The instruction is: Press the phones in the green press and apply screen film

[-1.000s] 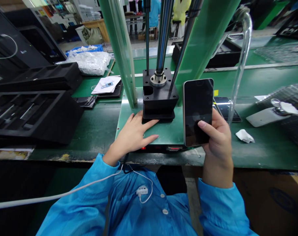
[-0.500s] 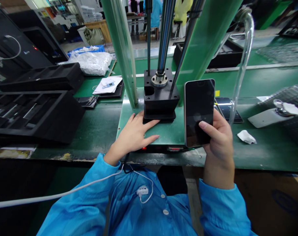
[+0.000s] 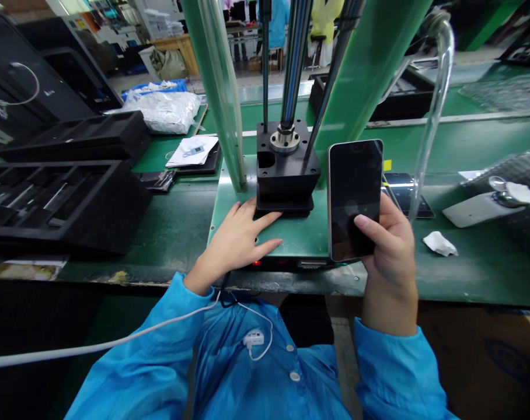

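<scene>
A black glass-fronted smartphone (image 3: pixel 355 198) with a pale metal edge is held upright in the right hand (image 3: pixel 390 251). Its lower part is gripped, with the fingers curled behind it and the thumb laid across the lower screen. The phone is positioned above the right edge of a pale green base plate (image 3: pixel 300 233) and just to the right of a square black metal press block (image 3: pixel 286 175). The left hand (image 3: pixel 236 242) is laid flat on the plate with its fingers spread wide, holding nothing, and its fingertips are placed just beside the foot of the block.

A polished steel guide rod (image 3: pixel 295 58) is mounted upright on the block. Behind the right hand, a second dark smartphone (image 3: pixel 407 195) is laid on a green bench mat (image 3: pixel 177 221), and a crumpled white tissue (image 3: pixel 440 244) is lying to its front right. A black foam tray (image 3: pixel 59 207) is placed at the far left, and a white paper sheet (image 3: pixel 192 151) is seen beyond it.
</scene>
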A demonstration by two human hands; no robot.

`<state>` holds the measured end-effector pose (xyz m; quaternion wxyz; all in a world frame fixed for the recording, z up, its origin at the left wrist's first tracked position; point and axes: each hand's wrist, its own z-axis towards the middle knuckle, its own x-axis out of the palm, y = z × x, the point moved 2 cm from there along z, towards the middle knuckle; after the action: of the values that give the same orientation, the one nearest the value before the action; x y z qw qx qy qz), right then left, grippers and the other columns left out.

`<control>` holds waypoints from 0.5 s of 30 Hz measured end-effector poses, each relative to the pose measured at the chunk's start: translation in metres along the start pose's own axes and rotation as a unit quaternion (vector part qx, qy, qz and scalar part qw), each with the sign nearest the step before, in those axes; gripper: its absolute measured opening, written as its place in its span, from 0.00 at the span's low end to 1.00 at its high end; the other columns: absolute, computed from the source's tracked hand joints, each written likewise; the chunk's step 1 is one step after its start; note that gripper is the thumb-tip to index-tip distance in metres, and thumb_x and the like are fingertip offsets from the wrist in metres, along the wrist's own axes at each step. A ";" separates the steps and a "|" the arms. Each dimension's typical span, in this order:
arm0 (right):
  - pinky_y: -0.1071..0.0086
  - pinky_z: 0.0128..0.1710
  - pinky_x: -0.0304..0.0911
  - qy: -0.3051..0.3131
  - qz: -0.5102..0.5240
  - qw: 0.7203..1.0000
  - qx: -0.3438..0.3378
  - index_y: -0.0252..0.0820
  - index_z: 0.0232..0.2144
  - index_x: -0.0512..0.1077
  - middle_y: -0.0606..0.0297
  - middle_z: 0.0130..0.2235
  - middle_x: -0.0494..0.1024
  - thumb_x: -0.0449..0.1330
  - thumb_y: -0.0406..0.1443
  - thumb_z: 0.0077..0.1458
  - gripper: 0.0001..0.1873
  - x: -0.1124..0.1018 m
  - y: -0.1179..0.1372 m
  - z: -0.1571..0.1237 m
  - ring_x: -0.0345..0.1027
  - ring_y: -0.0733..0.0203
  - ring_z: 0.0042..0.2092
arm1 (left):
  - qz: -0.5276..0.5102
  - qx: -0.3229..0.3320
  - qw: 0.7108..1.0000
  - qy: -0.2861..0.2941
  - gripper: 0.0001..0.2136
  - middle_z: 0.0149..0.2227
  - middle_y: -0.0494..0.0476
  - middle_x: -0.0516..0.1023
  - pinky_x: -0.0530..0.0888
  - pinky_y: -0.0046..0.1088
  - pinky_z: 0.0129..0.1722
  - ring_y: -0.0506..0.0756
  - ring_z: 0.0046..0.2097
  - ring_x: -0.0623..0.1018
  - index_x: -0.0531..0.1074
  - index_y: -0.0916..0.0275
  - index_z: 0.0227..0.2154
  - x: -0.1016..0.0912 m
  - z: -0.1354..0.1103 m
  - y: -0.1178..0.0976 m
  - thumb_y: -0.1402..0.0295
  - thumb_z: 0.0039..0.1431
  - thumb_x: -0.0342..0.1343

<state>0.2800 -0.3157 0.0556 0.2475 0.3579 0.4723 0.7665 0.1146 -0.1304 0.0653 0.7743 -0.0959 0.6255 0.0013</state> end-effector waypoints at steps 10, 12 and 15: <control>0.72 0.38 0.74 -0.006 0.036 0.999 0.015 0.48 0.47 0.79 0.68 0.40 0.81 0.70 0.35 0.47 0.22 -0.004 0.005 -0.002 0.76 0.60 0.38 | 0.027 -0.054 0.998 -0.028 0.29 0.56 0.71 0.73 0.53 0.58 0.65 0.71 0.62 0.67 0.71 0.64 0.57 -0.007 0.018 -0.017 0.48 0.61 0.56; 0.71 0.35 0.75 0.003 0.023 0.999 0.040 0.50 0.46 0.80 0.67 0.38 0.82 0.71 0.38 0.43 0.24 -0.019 0.013 -0.011 0.76 0.58 0.35 | -0.083 -0.092 0.991 -0.057 0.25 0.57 0.68 0.73 0.51 0.58 0.66 0.70 0.64 0.65 0.72 0.63 0.55 -0.005 0.023 -0.015 0.54 0.58 0.61; 0.72 0.24 0.72 0.038 -0.092 0.990 0.099 0.55 0.41 0.82 0.67 0.29 0.81 0.73 0.44 0.36 0.23 -0.050 0.030 -0.025 0.74 0.57 0.25 | -0.377 -0.166 0.903 -0.120 0.18 0.53 0.65 0.78 0.66 0.48 0.61 0.63 0.56 0.74 0.74 0.66 0.50 0.004 0.036 -0.004 0.63 0.59 0.59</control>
<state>0.2900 -0.3784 0.0598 0.2625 0.3065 0.5857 0.7029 0.1503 -0.1294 0.0694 0.7590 -0.4514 0.4351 -0.1753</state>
